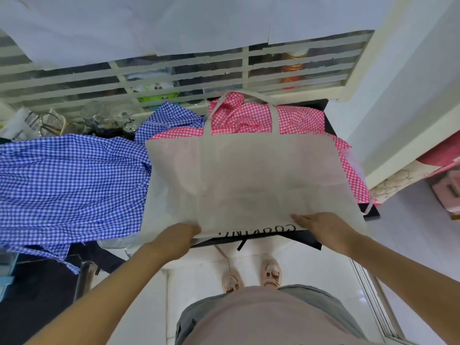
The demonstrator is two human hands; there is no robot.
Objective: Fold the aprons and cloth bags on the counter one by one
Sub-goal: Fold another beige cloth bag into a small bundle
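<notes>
Beige throughout: locate cloth bag [249, 175] flat on surface [308, 241], long axis left-right; note right hand [323, 226] flat, fingers straight, on near hem, left hand [174, 241] at near-left edge, fingers hidden under cloth, grip indeterminate.

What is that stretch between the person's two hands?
In the head view, the near edge of the cream cloth bag, printed with black lettering, runs between the left hand and the right hand.
</notes>
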